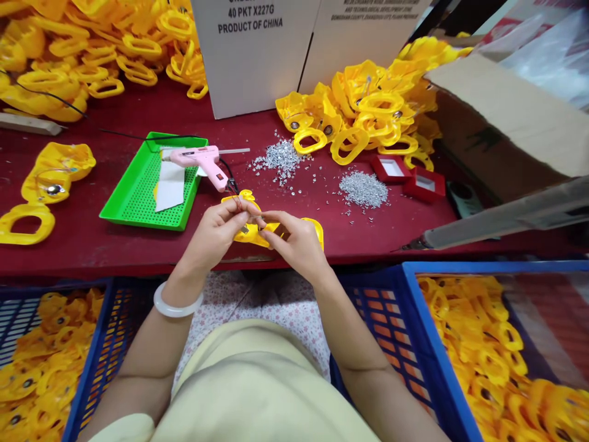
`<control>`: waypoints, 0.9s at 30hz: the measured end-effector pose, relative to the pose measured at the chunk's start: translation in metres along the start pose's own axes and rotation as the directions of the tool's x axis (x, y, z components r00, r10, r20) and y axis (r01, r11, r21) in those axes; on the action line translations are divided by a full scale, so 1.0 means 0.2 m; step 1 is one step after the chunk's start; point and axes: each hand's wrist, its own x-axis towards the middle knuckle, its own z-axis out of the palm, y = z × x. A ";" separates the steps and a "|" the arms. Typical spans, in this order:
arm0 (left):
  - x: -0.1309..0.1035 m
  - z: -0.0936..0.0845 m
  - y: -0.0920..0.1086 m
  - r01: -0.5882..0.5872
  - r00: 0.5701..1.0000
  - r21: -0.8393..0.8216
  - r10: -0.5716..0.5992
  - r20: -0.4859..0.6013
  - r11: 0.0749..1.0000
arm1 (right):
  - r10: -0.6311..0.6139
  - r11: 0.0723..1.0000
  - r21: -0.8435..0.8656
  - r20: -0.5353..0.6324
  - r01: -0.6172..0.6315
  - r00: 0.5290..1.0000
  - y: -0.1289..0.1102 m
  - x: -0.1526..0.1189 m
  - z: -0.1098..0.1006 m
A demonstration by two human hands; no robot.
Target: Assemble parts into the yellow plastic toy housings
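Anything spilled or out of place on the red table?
Small silvery pieces lie in two loose heaps on the red table, with strays scattered around, so they look spilled. The pink glue gun straddles the right rim of the green tray, handle outside. I see no clear damage.

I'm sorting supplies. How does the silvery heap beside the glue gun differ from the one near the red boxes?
The heap beside the glue gun looks coarser; the heap near the red boxes looks finer. The first lies farther back than the second. Both are loose silvery bits.
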 end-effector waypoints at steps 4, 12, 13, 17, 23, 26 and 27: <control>-0.01 0.01 0.02 0.004 1.000 0.015 -0.004 -0.002 1.000 | 0.007 0.994 0.111 -0.024 -0.004 1.000 0.01 0.00 0.02; -0.01 0.05 0.01 -0.047 0.993 0.487 0.096 -0.075 0.872 | -0.144 0.987 -0.086 -0.132 0.134 0.981 -0.04 -0.04 -0.02; -0.01 0.06 0.01 -0.044 0.993 0.492 0.092 -0.075 0.869 | -0.161 0.984 -0.100 -0.139 0.148 0.977 -0.05 -0.05 -0.02; -0.02 0.08 0.01 -0.009 0.992 0.411 0.060 -0.110 0.911 | -0.194 0.981 -0.009 -0.195 0.196 0.961 -0.04 -0.05 -0.02; -0.02 0.08 0.00 -0.005 0.991 0.415 0.060 -0.119 0.910 | -0.181 0.982 0.010 -0.232 0.189 0.956 -0.01 -0.04 -0.02; -0.03 0.09 0.00 -0.018 0.987 0.473 0.091 -0.131 0.881 | -0.212 0.977 -0.048 -0.226 0.207 0.951 0.00 -0.04 -0.04; -0.04 0.09 0.01 -0.020 0.984 0.485 0.104 -0.145 0.874 | -0.226 0.973 -0.085 -0.214 0.213 0.950 0.01 -0.04 -0.06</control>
